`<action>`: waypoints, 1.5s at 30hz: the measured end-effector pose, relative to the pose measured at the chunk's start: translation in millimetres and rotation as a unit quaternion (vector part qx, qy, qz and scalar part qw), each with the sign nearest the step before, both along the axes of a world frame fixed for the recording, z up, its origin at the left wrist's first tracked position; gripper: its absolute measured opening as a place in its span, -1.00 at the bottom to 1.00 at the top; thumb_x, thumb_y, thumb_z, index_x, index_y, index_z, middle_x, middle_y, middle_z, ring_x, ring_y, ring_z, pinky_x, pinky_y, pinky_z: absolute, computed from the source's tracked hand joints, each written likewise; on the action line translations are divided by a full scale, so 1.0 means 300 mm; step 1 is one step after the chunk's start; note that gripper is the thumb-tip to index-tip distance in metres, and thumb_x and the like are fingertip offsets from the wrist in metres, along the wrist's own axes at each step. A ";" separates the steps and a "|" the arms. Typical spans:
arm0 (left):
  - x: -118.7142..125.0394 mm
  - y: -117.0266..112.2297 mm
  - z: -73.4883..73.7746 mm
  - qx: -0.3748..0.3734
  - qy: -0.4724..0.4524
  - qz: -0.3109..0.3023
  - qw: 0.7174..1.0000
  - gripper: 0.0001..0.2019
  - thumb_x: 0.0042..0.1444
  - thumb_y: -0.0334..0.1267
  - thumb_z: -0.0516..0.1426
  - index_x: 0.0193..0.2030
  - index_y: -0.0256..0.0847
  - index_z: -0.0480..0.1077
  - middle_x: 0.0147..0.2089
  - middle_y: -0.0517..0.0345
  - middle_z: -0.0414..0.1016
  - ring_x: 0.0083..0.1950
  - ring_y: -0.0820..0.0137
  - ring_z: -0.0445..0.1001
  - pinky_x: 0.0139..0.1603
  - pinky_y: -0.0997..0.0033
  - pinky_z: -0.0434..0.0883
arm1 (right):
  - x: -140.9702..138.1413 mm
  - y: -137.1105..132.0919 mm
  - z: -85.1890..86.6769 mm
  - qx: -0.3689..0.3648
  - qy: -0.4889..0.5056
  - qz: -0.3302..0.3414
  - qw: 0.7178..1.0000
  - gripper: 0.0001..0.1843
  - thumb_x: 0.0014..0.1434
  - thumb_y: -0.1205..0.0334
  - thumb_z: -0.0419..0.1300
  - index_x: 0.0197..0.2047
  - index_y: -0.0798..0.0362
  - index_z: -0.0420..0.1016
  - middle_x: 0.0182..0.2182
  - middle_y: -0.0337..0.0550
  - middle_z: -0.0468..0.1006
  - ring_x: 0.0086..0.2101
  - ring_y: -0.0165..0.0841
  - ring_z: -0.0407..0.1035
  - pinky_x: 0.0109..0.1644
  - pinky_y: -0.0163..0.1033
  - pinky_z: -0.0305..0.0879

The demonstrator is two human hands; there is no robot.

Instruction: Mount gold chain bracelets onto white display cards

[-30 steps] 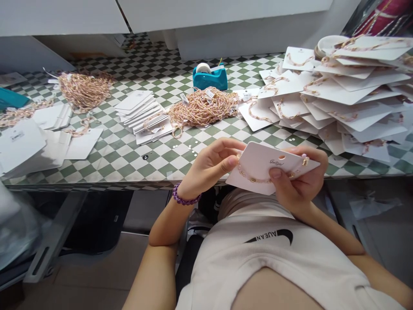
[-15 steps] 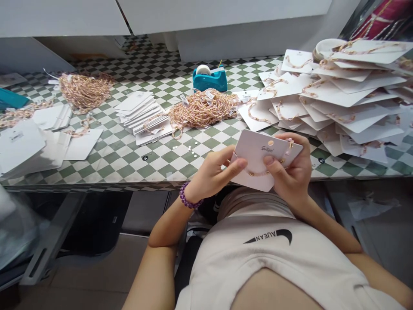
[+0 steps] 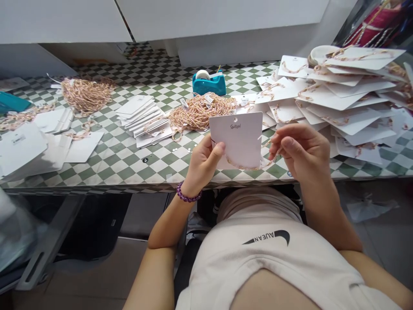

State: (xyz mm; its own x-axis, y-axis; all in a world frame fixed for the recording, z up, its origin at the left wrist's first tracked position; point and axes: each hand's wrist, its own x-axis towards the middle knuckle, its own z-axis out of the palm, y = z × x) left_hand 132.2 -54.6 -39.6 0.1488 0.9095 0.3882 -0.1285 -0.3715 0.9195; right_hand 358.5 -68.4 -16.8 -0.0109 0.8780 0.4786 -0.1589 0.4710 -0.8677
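Above the near edge of the bench (image 3: 106,172), your left grip (image 3: 204,159) pinches the white card (image 3: 240,137) by its left side, probably to steady it with its right edge exposed; your right grip (image 3: 303,150) pinches the beaded strand (image 3: 240,167) beyond that edge, seemingly to keep its end clear. Farther back, a strand pile (image 3: 201,113) blocks the tape dispenser (image 3: 209,85); carded strands (image 3: 351,97) crowd the bench's right side.

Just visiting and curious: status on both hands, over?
Left hand gripping white card by its left edge. Right hand holding beaded strand beyond the card's right edge. Beaded pile behind the card, not between the hands.
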 end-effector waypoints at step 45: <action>-0.037 -0.015 0.025 0.106 0.022 0.085 0.990 -0.77 0.35 -0.07 0.12 -0.02 -0.12 0.50 -0.21 0.17 0.51 -0.22 0.46 0.44 -0.25 0.56 0.42 | -0.019 0.092 0.094 0.072 -0.280 0.023 0.957 -0.91 0.21 0.21 0.28 -0.31 0.02 0.58 -0.37 -0.18 0.44 -0.34 -0.42 0.31 -0.22 -0.24 0.32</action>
